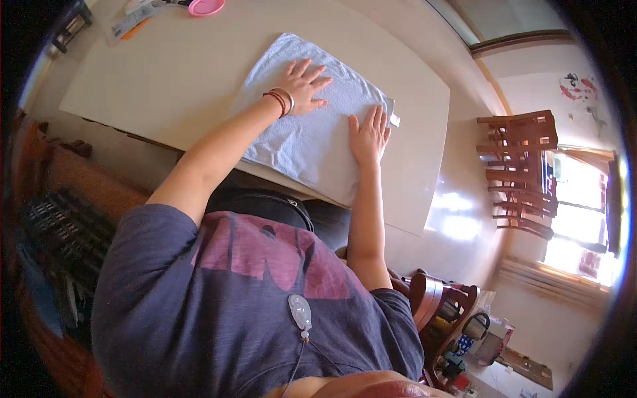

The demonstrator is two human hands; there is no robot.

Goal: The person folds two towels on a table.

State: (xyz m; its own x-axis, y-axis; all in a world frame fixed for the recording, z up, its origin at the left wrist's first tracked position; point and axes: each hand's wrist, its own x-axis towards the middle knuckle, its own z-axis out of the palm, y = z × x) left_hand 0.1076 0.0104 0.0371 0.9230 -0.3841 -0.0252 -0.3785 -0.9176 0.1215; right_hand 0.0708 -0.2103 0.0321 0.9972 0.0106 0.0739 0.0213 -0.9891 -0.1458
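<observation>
A pale blue terry towel [318, 134] lies spread on the cream tabletop [199, 64], its near edge reaching the table's edge. My left hand [300, 88], with bracelets at the wrist, rests palm down on the towel's upper middle, fingers spread. Near the towel's right edge, my right hand [369, 137] lies flat on the cloth with the thumb apart from the fingers. A small white label [395, 120] sticks out from the towel's edge beside the right fingertips. Small wrinkles show in the towel's lower left part. Neither hand grips anything.
A pink plastic dish [206, 6] and some plastic packaging [134, 22] sit at the table's far left. A black bag [259, 199] is between my body and the table. Wooden chairs [520, 174] are stacked by the window at right; another wooden chair [433, 303] stands near my right elbow.
</observation>
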